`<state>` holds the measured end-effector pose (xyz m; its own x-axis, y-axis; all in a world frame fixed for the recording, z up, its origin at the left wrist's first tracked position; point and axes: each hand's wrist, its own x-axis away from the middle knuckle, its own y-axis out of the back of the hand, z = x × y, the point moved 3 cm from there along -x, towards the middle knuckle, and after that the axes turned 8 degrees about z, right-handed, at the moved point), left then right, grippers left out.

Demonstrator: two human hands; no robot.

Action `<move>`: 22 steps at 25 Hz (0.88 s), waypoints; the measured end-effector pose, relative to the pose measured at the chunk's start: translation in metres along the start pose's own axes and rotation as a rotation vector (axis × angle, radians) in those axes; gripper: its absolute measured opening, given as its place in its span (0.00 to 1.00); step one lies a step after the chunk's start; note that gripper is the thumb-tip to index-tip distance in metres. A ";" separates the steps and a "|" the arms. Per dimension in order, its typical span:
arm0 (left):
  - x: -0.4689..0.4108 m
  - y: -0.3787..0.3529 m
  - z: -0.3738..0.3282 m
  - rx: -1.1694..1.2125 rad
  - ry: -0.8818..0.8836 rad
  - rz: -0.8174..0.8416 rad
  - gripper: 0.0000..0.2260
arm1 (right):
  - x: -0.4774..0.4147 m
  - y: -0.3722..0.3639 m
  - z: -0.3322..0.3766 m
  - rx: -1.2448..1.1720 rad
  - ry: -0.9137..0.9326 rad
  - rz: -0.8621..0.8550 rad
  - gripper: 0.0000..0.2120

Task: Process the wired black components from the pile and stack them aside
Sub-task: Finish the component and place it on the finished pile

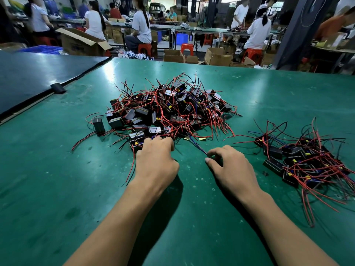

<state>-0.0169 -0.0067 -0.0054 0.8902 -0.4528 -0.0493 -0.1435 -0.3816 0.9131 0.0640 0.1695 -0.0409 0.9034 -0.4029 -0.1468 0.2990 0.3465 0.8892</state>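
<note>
A big pile of black box components [169,110] with red and black wires lies in the middle of the green table [57,179]. A smaller heap of the same components [305,162] sits at the right. My left hand [155,162] reaches to the pile's near edge, its fingers curled over a black component [136,141]. My right hand [230,167] lies just right of it and pinches a thin blue-black wire [197,147] that runs back toward the pile.
One component [99,126] stands alone left of the pile. A dark mat [38,73] covers the table's far left corner. Beyond the far edge are cardboard boxes [217,56], red stools and seated people at other benches.
</note>
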 end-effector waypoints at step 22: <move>-0.021 -0.009 0.036 0.526 0.157 -0.280 0.08 | 0.001 -0.004 0.012 -0.177 0.228 0.190 0.15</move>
<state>-0.0499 -0.0227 -0.0268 0.9723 -0.1689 -0.1615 -0.0535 -0.8336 0.5498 0.0596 0.1575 -0.0390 0.9874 -0.1247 -0.0969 0.1499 0.5468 0.8237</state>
